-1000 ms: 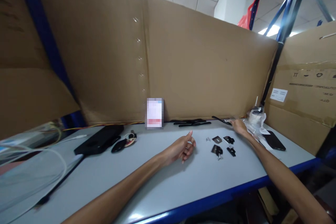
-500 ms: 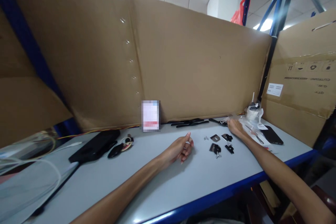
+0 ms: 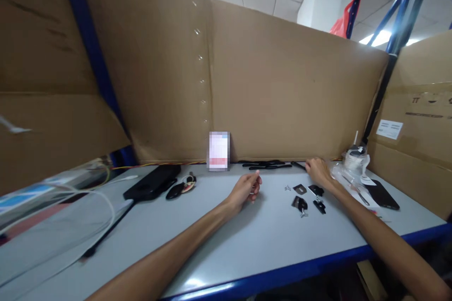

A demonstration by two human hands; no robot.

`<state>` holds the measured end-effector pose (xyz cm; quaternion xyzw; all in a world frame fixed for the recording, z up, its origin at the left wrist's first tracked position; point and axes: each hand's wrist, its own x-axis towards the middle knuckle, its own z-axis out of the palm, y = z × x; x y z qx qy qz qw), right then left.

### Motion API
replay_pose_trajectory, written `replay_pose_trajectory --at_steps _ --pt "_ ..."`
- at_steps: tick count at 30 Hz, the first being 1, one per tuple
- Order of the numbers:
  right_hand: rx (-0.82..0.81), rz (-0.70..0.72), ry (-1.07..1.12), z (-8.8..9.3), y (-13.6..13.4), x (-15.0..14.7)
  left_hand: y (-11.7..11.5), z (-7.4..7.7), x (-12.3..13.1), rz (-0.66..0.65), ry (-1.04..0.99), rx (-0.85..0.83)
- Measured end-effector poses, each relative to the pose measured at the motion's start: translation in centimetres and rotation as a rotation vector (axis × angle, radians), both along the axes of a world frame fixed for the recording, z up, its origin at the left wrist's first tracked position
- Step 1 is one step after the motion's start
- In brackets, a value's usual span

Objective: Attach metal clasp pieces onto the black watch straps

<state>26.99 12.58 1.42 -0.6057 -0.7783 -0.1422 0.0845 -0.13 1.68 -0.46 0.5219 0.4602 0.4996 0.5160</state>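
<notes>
My left hand (image 3: 245, 188) rests over the middle of the table, its fingers curled loosely inward and the thumb pointing up and right. Nothing shows in it. My right hand (image 3: 318, 171) is at the back right, fingers down and bent round the near end of a slim black-handled tool (image 3: 298, 165); the tool's other end is hidden under the hand. Between the hands lie small metal wing-shaped pieces (image 3: 287, 188), a flat metal plate with a hole (image 3: 300, 189), and several black-and-metal parts (image 3: 319, 206). Several black strips (image 3: 266, 164) lie along the back.
A clear plastic bag and white cup (image 3: 353, 162) stand at the back right beside a black phone (image 3: 383, 194). To the left are keys (image 3: 181, 187), a black case (image 3: 151, 182) and white cables (image 3: 106, 197). A blurred card (image 3: 219, 151) leans on the cardboard wall (image 3: 282, 89).
The view has turned left, so things sit farther right. My right hand has come over the black-handled tool, covering its metal end. My left hand stays curled.
</notes>
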Motion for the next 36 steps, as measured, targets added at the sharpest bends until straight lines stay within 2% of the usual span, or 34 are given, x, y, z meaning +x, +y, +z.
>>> replay_pose_trajectory --at_steps 2,5,8,12,16,20,25,29,31,32,36 --pt "-0.04 0.139 -0.057 0.2 -0.2 -2.5 0.2 0.0 -0.3 0.036 -0.016 0.021" --pt "-0.084 0.233 -0.089 0.3 0.2 -6.2 0.5 0.0 -0.8 0.102 -0.005 0.048" --pt "-0.09 0.393 -0.157 0.4 1.0 -8.8 0.6 0.2 -1.0 0.142 0.016 0.074" --pt "-0.117 0.429 -0.232 0.1 1.8 -10.6 0.5 0.5 -1.0 0.163 0.005 0.089" --pt "-0.101 0.478 -0.325 -0.6 2.2 -11.5 0.6 0.5 -1.1 0.181 0.01 0.108" --pt "-0.055 0.551 -0.395 -1.0 1.5 -11.5 0.9 0.4 -1.1 0.197 0.056 0.201" --pt "0.027 0.683 -0.428 -0.7 -0.9 -10.3 0.9 1.0 -1.3 0.353 0.224 0.413" --pt "0.228 0.812 -0.448 0.4 -1.9 -8.8 1.4 1.9 -2.1 0.454 0.353 0.489" --pt "0.371 0.909 -0.43 1.0 -2.1 -8.1 1.3 2.5 -2.5 0.403 0.312 0.392" --pt "0.442 0.961 -0.417 1.2 -2.3 -7.8 1.2 2.8 -2.5 0.327 0.262 0.302" --pt "0.626 1.113 -0.374 0.9 -3.3 -7.3 -0.3 3.5 -2.0 -0.175 0.038 -0.191"
